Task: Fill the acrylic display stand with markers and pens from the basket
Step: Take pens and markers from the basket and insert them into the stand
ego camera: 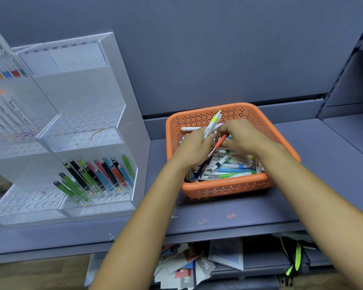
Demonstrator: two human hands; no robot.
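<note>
Grey shelf (218, 216) held it all, w/ the acrylic display stand (88, 86) on the left & the orange basket (224, 188) apart on the right, so we could reach both. Stand's low front step had a bunch of stood-up pens (101, 176) in its holes. The steps above it looked bare, so lots was left to fill, we thought. Its far left side was blurry & cut off by the frame edge.

Both our hands were down in the basket, b/c that was where the loose pens (231, 170) lay in a heap. Our left hand (194, 149) was curled round a small bunch, prob. to carry many in one trip. A white marker (213, 124) w/ a yellow-green cap stuck up out of it. Our right hand (242, 137) had bent fingers that pinched the top of a red pen (219, 142), prob. to add it to the bunch.

We couldn't count the bunch: our hands hid most of it. Right fingertips were hidden too, so that grip was our best guess.
</note>
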